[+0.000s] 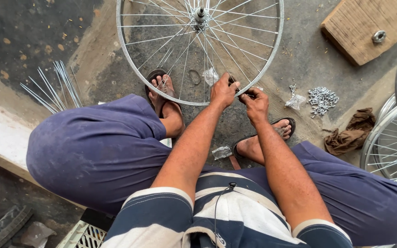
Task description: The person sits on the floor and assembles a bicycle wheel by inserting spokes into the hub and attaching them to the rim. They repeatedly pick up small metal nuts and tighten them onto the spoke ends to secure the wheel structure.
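Stained concrete floor (309,59) carries everything. Loose spokes (53,87) fanned out at left by a pale ledge. Wood block (354,27) top right w/ metal nut (379,36) on it. Pile of small silver nipples (322,99) + clear plastic bag (296,101) beside it; brown rag (352,133) nr right edge.

3 clear plastic bags lie on the floor: one (211,76), another (296,101), third (221,152).
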